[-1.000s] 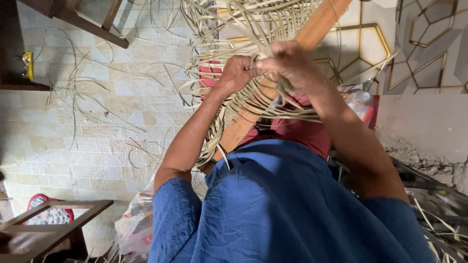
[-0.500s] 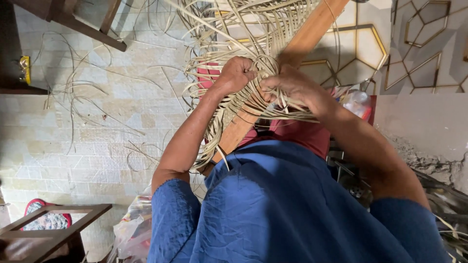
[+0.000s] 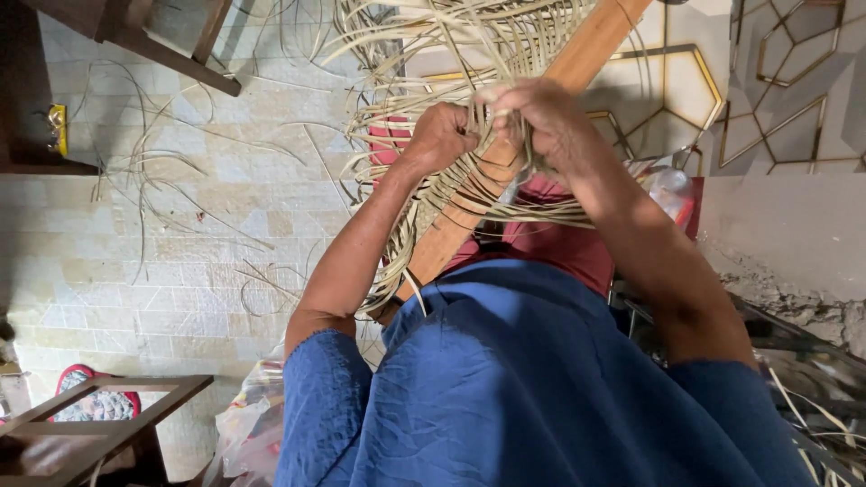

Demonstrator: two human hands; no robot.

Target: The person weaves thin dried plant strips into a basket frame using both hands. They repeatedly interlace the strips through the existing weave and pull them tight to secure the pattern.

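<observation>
A long wooden frame piece (image 3: 505,180) slants from my lap toward the upper right, with pale cane strips (image 3: 469,45) woven and bunched across it. My left hand (image 3: 442,137) is closed in a fist on a bundle of the strips just left of the wood. My right hand (image 3: 546,122) grips strips on top of the wood, fingers curled, close beside the left hand. Loose strip ends fan out above and below both hands. My blue sleeves and red garment fill the lower part of the view.
Loose cane strips (image 3: 153,180) lie scattered on the tiled floor at left. A dark wooden furniture leg (image 3: 180,59) crosses the top left. A wooden stool frame (image 3: 108,410) stands at lower left. A plastic bag (image 3: 248,433) lies beside my left elbow. Patterned panels (image 3: 785,81) stand at right.
My right hand has shifted a little up and left along the wood, closer to my left hand. The left hand keeps its grip in the same place.
</observation>
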